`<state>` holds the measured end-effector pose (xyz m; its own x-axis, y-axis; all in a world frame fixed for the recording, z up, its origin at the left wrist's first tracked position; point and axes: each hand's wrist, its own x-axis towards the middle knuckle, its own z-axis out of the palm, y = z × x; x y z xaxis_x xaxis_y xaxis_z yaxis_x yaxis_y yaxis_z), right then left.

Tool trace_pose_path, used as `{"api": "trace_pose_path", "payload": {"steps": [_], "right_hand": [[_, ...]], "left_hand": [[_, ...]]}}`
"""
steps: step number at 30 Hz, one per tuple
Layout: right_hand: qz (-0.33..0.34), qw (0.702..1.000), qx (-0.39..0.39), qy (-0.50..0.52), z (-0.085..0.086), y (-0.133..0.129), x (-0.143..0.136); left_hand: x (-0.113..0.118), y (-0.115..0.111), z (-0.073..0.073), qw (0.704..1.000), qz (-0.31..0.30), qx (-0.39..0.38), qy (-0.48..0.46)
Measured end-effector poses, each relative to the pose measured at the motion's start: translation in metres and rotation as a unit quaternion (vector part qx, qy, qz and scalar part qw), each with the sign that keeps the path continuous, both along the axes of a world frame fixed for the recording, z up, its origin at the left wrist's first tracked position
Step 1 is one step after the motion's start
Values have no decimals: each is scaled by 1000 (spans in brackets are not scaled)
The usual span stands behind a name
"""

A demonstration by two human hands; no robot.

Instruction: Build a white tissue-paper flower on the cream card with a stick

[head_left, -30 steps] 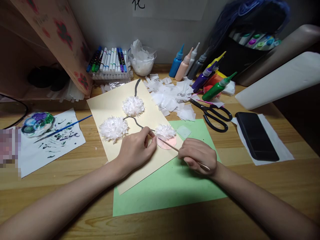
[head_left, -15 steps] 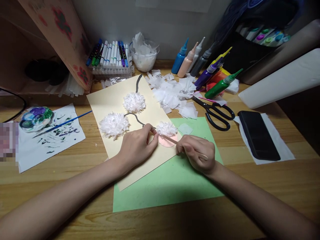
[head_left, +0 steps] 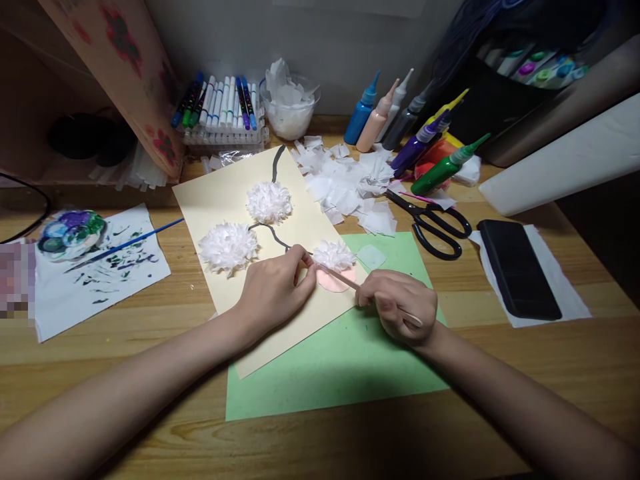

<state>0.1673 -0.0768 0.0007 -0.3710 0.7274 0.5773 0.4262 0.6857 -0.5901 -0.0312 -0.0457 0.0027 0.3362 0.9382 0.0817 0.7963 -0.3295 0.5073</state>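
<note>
A: Head view. State the position of the thin stick (head_left: 343,275).
B: It slants across the pink patch (head_left: 334,281), along the lower edge of the rightmost white flower (head_left: 335,255). Its tip lies at the left hand (head_left: 275,283), beside the thumb and forefinger; its blunt end projects past the right hand (head_left: 400,303).
A: State of the fingers?
B: Right: closed around the stick's shaft. Left: thumb and forefinger tips nearly together; whether they pinch anything cannot be told.
A: Supporting items?
B: The left hand rests on the cream sheet (head_left: 270,350), which overlaps the green sheet (head_left: 330,387) on the surface (head_left: 190,440). Black scissors (head_left: 417,210) lie beyond the right hand.
</note>
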Motion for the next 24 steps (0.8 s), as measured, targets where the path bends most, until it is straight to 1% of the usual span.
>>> {"api": "trace_pose_path", "payload": {"steps": [4,8,14,19,21,24], "right_hand": [[-3,1000,-19,-1,0,0,-3],[-22,999,-31,-11,2,0,-6],[-2,1000,24,-2,5,-2,-6],[3,1000,19,-16,4,-1,-5],[-4,1000,9,-15,3,-1,-6],[-37,999,-12,-7,3,0,-8]], "left_hand": [[0,0,0,1000,-6,2,0],[0,-1,0,1000,-11,5,-3],[0,-1,1,1000,-10,2,-5],[0,-1,2,1000,-8,-2,-2],[0,-1,2,1000,-7,-5,1],[0,-1,3,1000,-9,-7,2]]}}
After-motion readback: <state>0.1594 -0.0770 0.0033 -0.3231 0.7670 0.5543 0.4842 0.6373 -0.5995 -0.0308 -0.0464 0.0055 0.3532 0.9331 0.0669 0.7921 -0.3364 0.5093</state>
